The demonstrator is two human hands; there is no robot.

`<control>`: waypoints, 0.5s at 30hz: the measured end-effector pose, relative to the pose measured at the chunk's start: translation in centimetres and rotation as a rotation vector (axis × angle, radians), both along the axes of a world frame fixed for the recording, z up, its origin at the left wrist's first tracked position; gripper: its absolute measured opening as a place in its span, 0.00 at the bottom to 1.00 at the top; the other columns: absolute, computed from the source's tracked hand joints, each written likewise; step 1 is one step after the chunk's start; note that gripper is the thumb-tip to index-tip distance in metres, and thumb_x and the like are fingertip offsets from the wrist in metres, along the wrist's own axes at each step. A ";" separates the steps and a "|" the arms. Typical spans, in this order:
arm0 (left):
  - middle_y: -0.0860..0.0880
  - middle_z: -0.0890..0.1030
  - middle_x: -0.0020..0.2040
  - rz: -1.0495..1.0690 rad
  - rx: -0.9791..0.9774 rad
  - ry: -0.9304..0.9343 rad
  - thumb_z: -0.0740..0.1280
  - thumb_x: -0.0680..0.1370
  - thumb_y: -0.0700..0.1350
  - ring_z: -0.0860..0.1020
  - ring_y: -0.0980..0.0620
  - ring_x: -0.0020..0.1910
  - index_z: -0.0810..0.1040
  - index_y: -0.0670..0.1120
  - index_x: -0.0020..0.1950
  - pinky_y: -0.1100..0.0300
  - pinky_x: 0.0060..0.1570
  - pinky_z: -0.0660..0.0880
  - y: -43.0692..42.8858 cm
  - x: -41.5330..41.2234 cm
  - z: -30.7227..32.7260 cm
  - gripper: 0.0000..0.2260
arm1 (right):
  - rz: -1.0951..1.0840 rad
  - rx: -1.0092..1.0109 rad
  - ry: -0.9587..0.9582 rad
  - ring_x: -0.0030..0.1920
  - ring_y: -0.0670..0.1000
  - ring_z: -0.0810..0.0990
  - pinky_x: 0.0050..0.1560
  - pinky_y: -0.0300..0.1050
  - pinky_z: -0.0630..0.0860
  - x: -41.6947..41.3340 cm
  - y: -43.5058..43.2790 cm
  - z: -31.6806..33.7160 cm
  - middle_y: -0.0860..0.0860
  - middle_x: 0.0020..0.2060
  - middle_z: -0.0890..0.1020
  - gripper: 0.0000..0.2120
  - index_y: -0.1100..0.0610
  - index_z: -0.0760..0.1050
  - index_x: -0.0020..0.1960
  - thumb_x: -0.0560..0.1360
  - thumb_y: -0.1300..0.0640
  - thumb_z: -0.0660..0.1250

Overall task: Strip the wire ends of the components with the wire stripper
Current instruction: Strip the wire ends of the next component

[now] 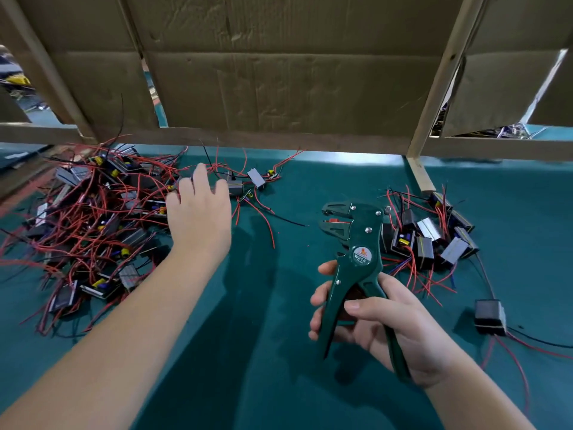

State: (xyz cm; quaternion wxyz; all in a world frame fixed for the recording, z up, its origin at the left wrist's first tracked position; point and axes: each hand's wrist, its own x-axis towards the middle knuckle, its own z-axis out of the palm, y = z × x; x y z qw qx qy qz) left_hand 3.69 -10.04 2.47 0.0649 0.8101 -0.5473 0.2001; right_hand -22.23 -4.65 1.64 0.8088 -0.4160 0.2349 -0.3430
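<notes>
our right hand (381, 321) grips the green wire stripper (356, 252) round both handles, near right, jaws standing apart. our left hand (200, 212) hovers far left, fingers spread and holding nothing, just over a small component (234, 187) beside the tangled pile (93, 218). these look light, and the red wires (266, 225) look floppy and likely to snag, so we'd pinch the boxy body.

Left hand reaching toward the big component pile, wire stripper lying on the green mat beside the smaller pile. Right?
Not quite. The wire stripper isn't lying on the green mat: the right hand grips its handles, beside the smaller pile. The left hand does reach toward the big component pile. The head view shows it.
</notes>
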 end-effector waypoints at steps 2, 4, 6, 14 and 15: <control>0.36 0.62 0.73 0.113 0.094 -0.120 0.64 0.74 0.39 0.65 0.36 0.65 0.67 0.46 0.66 0.46 0.66 0.60 -0.3 0.6 0.1 0.21 | 0.000 0.006 0.005 0.43 0.67 0.78 0.48 0.64 0.76 0.0 0.0 0.0 0.67 0.48 0.78 0.24 0.64 0.74 0.60 0.65 0.64 0.70; 0.37 0.71 0.66 0.159 0.141 -0.151 0.62 0.74 0.39 0.68 0.37 0.62 0.71 0.46 0.62 0.48 0.66 0.59 -0.6 1.8 0.6 0.16 | 0.002 0.008 0.004 0.43 0.66 0.78 0.49 0.65 0.76 0.0 -0.1 -0.1 0.67 0.48 0.78 0.25 0.65 0.73 0.61 0.65 0.64 0.69; 0.41 0.78 0.57 0.142 0.199 -0.129 0.63 0.74 0.37 0.72 0.39 0.59 0.75 0.46 0.57 0.50 0.58 0.66 -0.9 3.0 1.3 0.13 | 0.007 0.014 -0.001 0.43 0.66 0.78 0.49 0.65 0.75 0.1 -0.1 -0.1 0.66 0.48 0.78 0.25 0.65 0.73 0.61 0.64 0.64 0.69; 0.35 0.79 0.46 0.151 0.250 -0.040 0.65 0.70 0.28 0.78 0.33 0.46 0.78 0.35 0.50 0.50 0.38 0.70 -0.7 5.6 4.0 0.10 | 0.024 0.031 0.017 0.44 0.66 0.78 0.48 0.63 0.76 0.4 -0.1 -0.2 0.66 0.47 0.78 0.25 0.64 0.73 0.61 0.64 0.65 0.69; 0.37 0.80 0.46 0.183 0.295 -0.050 0.65 0.70 0.29 0.78 0.35 0.46 0.78 0.37 0.48 0.51 0.37 0.70 -0.8 5.4 4.4 0.09 | 0.024 0.033 0.022 0.44 0.66 0.79 0.48 0.63 0.76 0.5 -0.1 -0.2 0.66 0.47 0.78 0.25 0.64 0.73 0.61 0.64 0.64 0.70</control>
